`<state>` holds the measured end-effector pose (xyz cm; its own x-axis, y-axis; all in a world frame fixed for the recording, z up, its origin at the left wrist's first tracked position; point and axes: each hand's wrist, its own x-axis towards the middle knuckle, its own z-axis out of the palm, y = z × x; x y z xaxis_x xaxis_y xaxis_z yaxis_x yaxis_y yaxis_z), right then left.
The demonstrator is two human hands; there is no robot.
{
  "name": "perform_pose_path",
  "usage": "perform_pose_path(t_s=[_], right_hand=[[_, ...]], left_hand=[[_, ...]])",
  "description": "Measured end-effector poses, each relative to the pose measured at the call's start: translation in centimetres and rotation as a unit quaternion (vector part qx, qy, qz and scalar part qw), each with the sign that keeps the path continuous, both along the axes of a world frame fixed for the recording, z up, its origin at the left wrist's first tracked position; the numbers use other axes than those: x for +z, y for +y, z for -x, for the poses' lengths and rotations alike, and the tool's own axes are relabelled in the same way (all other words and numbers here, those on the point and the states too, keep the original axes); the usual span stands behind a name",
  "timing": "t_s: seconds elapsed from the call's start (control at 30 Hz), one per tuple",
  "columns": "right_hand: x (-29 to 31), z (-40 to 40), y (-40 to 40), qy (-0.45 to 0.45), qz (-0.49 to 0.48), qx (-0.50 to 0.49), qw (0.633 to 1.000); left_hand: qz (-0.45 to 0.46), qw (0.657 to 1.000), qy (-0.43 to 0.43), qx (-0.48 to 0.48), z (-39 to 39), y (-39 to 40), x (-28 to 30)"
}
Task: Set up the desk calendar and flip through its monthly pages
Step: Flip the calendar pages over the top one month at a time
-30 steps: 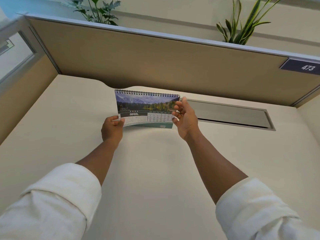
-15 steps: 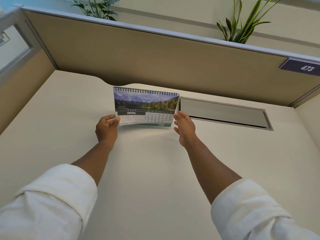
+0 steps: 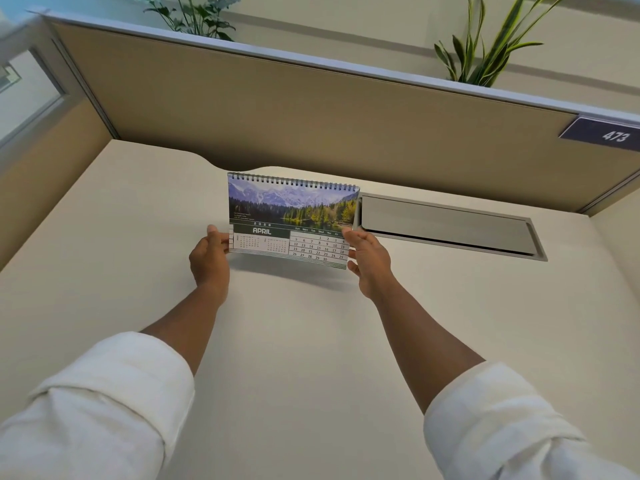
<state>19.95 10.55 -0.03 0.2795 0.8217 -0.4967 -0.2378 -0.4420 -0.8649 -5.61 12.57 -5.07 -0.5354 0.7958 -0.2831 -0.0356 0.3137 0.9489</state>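
Note:
A spiral-bound desk calendar point(image 3: 291, 216) stands upright near the back of the cream desk point(image 3: 294, 341), showing the APRIL page with a mountain lake photo. My left hand point(image 3: 209, 259) grips its lower left corner, thumb on the front. My right hand point(image 3: 369, 261) holds the lower right corner of the front page, which curves slightly off the base. The spiral binding runs along the top edge. The calendar's back side is hidden.
A grey cable tray lid point(image 3: 446, 225) is set into the desk right of the calendar. A tan partition point(image 3: 311, 112) closes off the back, with a "473" plate point(image 3: 604, 135) at right. Plants point(image 3: 485, 53) rise behind it.
My right hand dropped from the calendar's right edge to its lower right corner and took hold of the page. The April page bottom now bows outward. My left hand kept its grip.

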Motion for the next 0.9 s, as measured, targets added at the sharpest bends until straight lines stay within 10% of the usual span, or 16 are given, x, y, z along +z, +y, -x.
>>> perform_pose_path(t_s=[0.63,0.9], right_hand=[[3.0,0.1,-0.1,0.209,-0.091,0.127,0.965],[5.5,0.3,2.2,0.265,-0.144,0.124,0.945]], left_hand=[[0.013,0.980,-0.197,-0.015,0.7,-0.8,1.2],[0.011,0.988,-0.157,-0.009,0.6,-0.2,1.1]])
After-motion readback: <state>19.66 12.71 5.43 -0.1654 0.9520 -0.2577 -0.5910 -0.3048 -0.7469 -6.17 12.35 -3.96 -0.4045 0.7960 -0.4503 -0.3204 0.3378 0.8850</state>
